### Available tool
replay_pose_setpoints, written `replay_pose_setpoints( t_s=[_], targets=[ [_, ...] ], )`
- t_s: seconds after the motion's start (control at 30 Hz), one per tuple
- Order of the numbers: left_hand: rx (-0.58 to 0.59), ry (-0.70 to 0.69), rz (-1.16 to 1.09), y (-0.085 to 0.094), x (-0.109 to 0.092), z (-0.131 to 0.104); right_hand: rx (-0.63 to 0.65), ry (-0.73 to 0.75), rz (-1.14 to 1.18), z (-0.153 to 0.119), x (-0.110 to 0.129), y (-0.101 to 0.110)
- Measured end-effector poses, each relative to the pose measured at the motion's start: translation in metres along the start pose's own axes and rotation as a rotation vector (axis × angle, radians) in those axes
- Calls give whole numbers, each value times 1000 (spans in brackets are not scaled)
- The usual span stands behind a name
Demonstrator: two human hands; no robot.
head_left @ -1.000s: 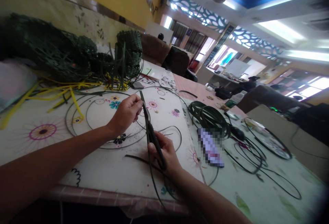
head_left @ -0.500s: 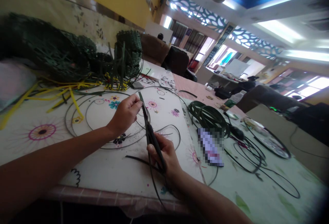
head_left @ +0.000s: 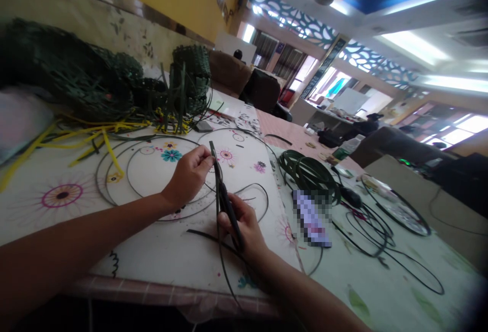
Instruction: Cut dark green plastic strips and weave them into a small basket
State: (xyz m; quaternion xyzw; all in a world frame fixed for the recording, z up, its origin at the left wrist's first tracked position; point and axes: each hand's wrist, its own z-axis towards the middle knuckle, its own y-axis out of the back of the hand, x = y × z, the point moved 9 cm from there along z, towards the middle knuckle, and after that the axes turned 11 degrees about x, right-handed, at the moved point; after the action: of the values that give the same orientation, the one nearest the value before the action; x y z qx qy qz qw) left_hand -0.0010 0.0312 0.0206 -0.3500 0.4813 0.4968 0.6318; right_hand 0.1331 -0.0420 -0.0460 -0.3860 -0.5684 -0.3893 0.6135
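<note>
My left hand [head_left: 192,174] pinches a flat dark green strip [head_left: 212,147] close to its upper end, above the flower-printed table. Black-handled scissors [head_left: 233,220] are gripped in my right hand [head_left: 246,228], their blades pointing up along the strip toward my left fingertips. Whether the blades are open or closed on it cannot be made out. The strip runs down past my right thumb and hangs over the table's front edge. Under my right hand lies another dark strip [head_left: 198,234], its far part hidden by the hand.
Woven dark green baskets [head_left: 190,75] and yellow strips [head_left: 109,151] sit at the back left. Right of my hands are a coil of green strips [head_left: 310,169], a blurred-out purple object [head_left: 310,217] and loose thin loops [head_left: 371,230]. A bottle [head_left: 348,146] stands behind.
My left hand has shifted slightly right and down with the strip, which now stands closer to upright. My right hand with the scissors has barely moved.
</note>
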Motion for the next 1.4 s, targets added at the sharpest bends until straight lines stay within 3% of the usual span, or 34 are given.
replay_pose_setpoints(
  t_s=[0.43,0.73,1.03,1.13,1.27,1.4],
  targets=[
    [-8,13,91,0,4,-2,36,17,7,-1,1,-1],
    [127,160,-60,-26,19,-10,-8,13,-57,3,11,8],
    [112,184,-117,-28,22,-15,-15,21,-76,-3,14,4],
    [52,192,-176,-18,22,-10,-7,2,-61,-1,14,4],
    [-91,100,-306,9,14,7,46,-40,-42,1,7,1],
    [-90,86,-345,20,12,18,61,-45,-38,2,1,0]
  ],
)
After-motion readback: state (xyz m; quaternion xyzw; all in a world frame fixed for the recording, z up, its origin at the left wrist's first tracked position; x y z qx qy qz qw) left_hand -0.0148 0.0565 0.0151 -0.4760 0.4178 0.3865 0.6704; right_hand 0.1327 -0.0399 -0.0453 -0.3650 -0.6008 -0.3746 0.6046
